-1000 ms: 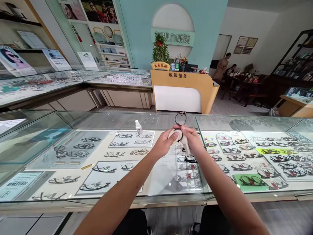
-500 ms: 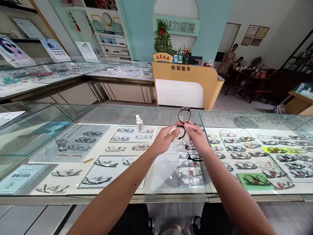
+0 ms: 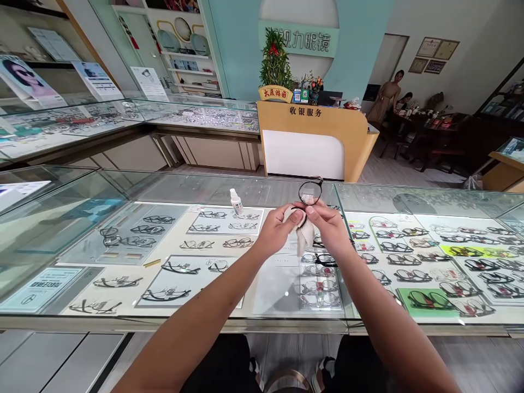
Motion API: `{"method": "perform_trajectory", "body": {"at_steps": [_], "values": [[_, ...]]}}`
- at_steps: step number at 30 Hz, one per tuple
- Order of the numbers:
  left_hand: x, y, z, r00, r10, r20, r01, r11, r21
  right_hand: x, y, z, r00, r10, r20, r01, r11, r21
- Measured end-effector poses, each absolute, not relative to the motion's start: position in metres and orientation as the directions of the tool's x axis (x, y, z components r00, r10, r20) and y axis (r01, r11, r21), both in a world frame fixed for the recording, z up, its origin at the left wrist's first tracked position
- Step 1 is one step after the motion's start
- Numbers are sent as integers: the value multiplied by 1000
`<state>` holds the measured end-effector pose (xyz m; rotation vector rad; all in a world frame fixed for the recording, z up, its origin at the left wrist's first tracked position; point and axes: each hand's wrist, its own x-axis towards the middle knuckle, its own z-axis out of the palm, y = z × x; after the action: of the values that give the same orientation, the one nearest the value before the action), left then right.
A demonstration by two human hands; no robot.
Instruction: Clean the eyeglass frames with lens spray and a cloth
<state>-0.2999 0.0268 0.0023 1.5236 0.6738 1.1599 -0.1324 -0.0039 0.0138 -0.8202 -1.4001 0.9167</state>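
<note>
Above the glass counter, my left hand [image 3: 279,228] is closed on a pale cloth [image 3: 305,237] folded around the near lens of black-rimmed glasses [image 3: 310,192]. My right hand [image 3: 329,226] pinches the same glasses near the bridge, with its thumb against the cloth. The far round lens sticks up beyond my fingers, and a small pale label shows through it. The near lens is mostly hidden by cloth and fingers. To the left of my hands, a small white bottle [image 3: 236,202] stands upright on the glass top.
Rows of glasses [image 3: 411,275] lie inside the glass display counter [image 3: 286,326], whose front edge is close to my body. Beyond are a wooden service desk [image 3: 305,123] with a plant, more showcases, and people at the back right.
The cloth now hangs lower below my fingers, and the glasses have turned slightly between my hands. The view has shifted a little.
</note>
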Motion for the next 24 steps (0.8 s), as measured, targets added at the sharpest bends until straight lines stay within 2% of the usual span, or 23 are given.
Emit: {"method": "perform_trajectory", "body": {"at_steps": [3, 8, 11, 15, 21, 24], "values": [[-304, 28, 6, 411, 848, 334, -118, -314, 942, -131, -3, 12, -12, 896, 443, -66, 442, -895], [-305, 27, 11, 488, 828, 276, -99, -261, 960, -133, 0, 10, 63, 928, 367, -138, 373, -918], [-300, 27, 8, 460, 847, 268, -158, -219, 963, -139, 0, 8, 64, 940, 335, -187, 341, -921], [-295, 25, 4, 391, 881, 266, -192, -204, 960, -143, -2, 7, 39, 929, 368, -158, 370, -916], [-295, 22, 7, 309, 891, 333, -107, -316, 943, -140, -5, 13, 60, 921, 386, -129, 390, -912], [-296, 25, 5, 333, 877, 347, -104, -332, 938, -138, -4, 12, 70, 923, 377, -120, 383, -916]]}}
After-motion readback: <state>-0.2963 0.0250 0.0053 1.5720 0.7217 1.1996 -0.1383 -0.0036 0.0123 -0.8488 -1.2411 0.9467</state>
